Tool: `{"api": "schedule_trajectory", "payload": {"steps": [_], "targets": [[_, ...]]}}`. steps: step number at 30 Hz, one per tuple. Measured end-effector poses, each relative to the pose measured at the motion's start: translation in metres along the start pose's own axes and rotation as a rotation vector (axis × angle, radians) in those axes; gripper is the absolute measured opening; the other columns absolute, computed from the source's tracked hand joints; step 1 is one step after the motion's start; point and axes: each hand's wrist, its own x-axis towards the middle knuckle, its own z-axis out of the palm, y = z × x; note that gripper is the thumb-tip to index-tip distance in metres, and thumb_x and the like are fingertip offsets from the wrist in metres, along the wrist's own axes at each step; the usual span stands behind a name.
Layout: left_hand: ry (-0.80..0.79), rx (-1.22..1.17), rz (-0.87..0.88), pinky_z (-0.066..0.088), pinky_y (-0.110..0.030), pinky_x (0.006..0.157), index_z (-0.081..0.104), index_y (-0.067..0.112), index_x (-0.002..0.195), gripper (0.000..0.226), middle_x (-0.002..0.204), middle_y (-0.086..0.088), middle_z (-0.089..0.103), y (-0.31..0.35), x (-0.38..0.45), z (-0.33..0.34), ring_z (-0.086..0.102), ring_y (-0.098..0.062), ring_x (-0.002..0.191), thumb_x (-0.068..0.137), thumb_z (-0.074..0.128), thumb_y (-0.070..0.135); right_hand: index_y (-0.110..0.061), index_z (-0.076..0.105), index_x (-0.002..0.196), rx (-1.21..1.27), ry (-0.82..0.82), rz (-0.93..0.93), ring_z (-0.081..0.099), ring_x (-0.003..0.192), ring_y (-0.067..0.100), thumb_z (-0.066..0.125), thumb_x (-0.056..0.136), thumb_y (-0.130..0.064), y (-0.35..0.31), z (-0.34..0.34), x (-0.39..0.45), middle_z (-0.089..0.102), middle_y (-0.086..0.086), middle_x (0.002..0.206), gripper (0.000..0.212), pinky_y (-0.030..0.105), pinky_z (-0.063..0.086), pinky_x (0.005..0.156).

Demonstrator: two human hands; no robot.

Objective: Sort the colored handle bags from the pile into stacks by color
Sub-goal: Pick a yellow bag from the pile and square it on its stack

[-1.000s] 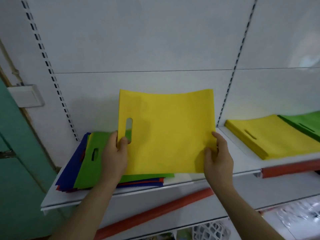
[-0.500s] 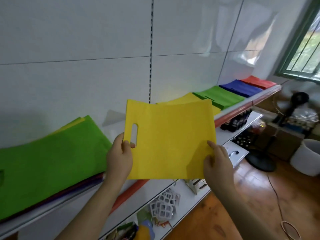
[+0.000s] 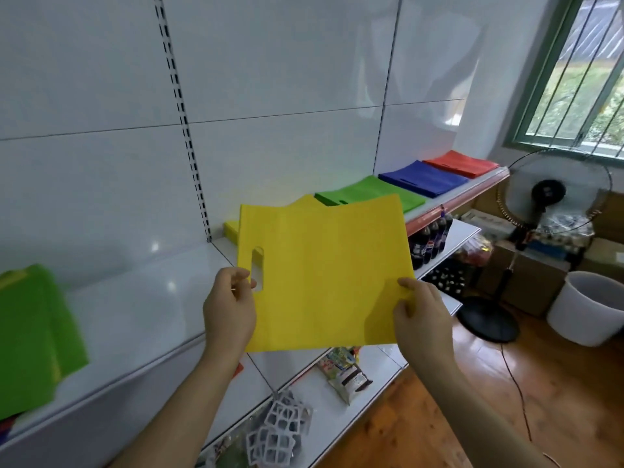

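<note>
I hold a yellow handle bag up flat in front of me. My left hand grips its left edge beside the handle slot, and my right hand pinches its lower right corner. Behind the bag, on the white shelf, lies the yellow stack, mostly hidden. Further right along the shelf sit the green stack, the blue stack and the red stack. The mixed pile, green on top, is at the far left.
Lower shelves hold snack packets, white plastic grids and dark bottles. A standing fan, a white bucket and cardboard boxes stand on the wooden floor to the right, under a barred window.
My view has swung right from the mixed pile toward the sorted stacks. The yellow bag has travelled right with both hands, which keep the same grip.
</note>
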Motion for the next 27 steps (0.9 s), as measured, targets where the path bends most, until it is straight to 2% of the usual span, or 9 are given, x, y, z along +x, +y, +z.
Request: {"api": "schedule_trajectory", "payload": {"steps": [2, 5, 9, 11, 14, 15, 17, 20, 27], "targets": [[-0.017, 0.033, -0.028, 0.037, -0.032, 0.054, 0.058, 0.032, 0.114, 0.021, 0.108, 0.006, 0.072, 0.004, 0.001, 0.016, 0.048, -0.010, 0.051, 0.108, 0.045, 0.017, -0.022, 0.058, 0.139, -0.017, -0.016, -0.009, 0.057, 0.078, 0.006, 0.052, 0.102, -0.007, 0.013, 0.003, 0.021, 0.051, -0.007, 0.136, 0.040, 0.020, 0.037, 0.057], [-0.012, 0.079, -0.050, 0.036, -0.032, 0.050, 0.059, 0.032, 0.121, 0.025, 0.105, 0.005, 0.070, 0.005, 0.010, 0.028, 0.047, -0.007, 0.049, 0.107, 0.046, 0.015, -0.023, 0.056, 0.143, -0.009, -0.063, -0.048, 0.058, 0.077, 0.010, 0.051, 0.103, -0.009, 0.025, 0.018, 0.047, 0.049, -0.009, 0.137, 0.043, 0.028, 0.040, 0.057], [0.018, 0.124, -0.058, 0.038, -0.033, 0.052, 0.061, 0.027, 0.129, 0.029, 0.095, 0.006, 0.066, 0.004, 0.036, 0.040, 0.052, -0.016, 0.058, 0.105, 0.051, 0.015, -0.020, 0.053, 0.148, 0.003, -0.099, -0.108, 0.057, 0.079, 0.010, 0.050, 0.100, -0.005, 0.028, 0.045, 0.088, 0.049, -0.005, 0.140, 0.050, 0.031, 0.044, 0.062], [0.034, 0.139, -0.041, 0.039, -0.032, 0.057, 0.061, 0.026, 0.131, 0.030, 0.103, 0.003, 0.067, -0.003, 0.054, 0.047, 0.054, -0.015, 0.065, 0.105, 0.052, 0.015, -0.019, 0.052, 0.149, -0.014, -0.115, -0.150, 0.057, 0.089, 0.016, 0.049, 0.099, -0.004, 0.025, 0.058, 0.109, 0.050, -0.005, 0.142, 0.053, 0.036, 0.049, 0.067], [0.074, 0.159, -0.054, 0.047, -0.034, 0.079, 0.062, 0.022, 0.135, 0.032, 0.126, 0.003, 0.063, -0.015, 0.081, 0.061, 0.056, -0.010, 0.102, 0.104, 0.054, 0.016, -0.018, 0.050, 0.151, -0.062, -0.147, -0.194, 0.058, 0.099, 0.023, 0.049, 0.098, -0.004, 0.020, 0.078, 0.142, 0.048, -0.004, 0.146, 0.054, 0.037, 0.050, 0.072], [0.086, 0.159, -0.061, 0.047, -0.034, 0.083, 0.062, 0.021, 0.136, 0.032, 0.128, 0.001, 0.062, -0.018, 0.090, 0.065, 0.054, -0.011, 0.108, 0.104, 0.055, 0.017, -0.019, 0.049, 0.151, -0.088, -0.156, -0.213, 0.059, 0.101, 0.023, 0.049, 0.098, -0.005, 0.018, 0.084, 0.154, 0.048, -0.005, 0.146, 0.055, 0.038, 0.051, 0.074], [0.090, 0.171, -0.070, 0.046, -0.031, 0.079, 0.062, 0.020, 0.137, 0.033, 0.129, -0.001, 0.061, -0.020, 0.106, 0.074, 0.056, -0.013, 0.108, 0.104, 0.055, 0.017, -0.021, 0.049, 0.151, -0.123, -0.165, -0.247, 0.060, 0.103, 0.025, 0.048, 0.099, -0.006, 0.013, 0.093, 0.178, 0.047, -0.005, 0.146, 0.055, 0.042, 0.055, 0.075], [0.100, 0.238, -0.066, 0.044, -0.031, 0.074, 0.062, 0.019, 0.138, 0.035, 0.128, -0.002, 0.062, -0.022, 0.126, 0.084, 0.056, -0.011, 0.095, 0.104, 0.055, 0.020, -0.019, 0.053, 0.149, -0.110, -0.168, -0.257, 0.061, 0.098, 0.026, 0.049, 0.099, -0.004, 0.009, 0.109, 0.210, 0.049, -0.003, 0.145, 0.052, 0.044, 0.057, 0.074], [0.100, 0.489, -0.098, 0.051, -0.036, 0.087, 0.063, 0.016, 0.137, 0.039, 0.127, -0.005, 0.060, -0.028, 0.142, 0.100, 0.060, -0.024, 0.113, 0.100, 0.058, 0.026, -0.012, 0.057, 0.146, -0.169, -0.255, -0.325, 0.058, 0.112, 0.028, 0.052, 0.097, -0.003, 0.014, 0.148, 0.262, 0.053, 0.002, 0.143, 0.050, 0.044, 0.055, 0.088]]}}
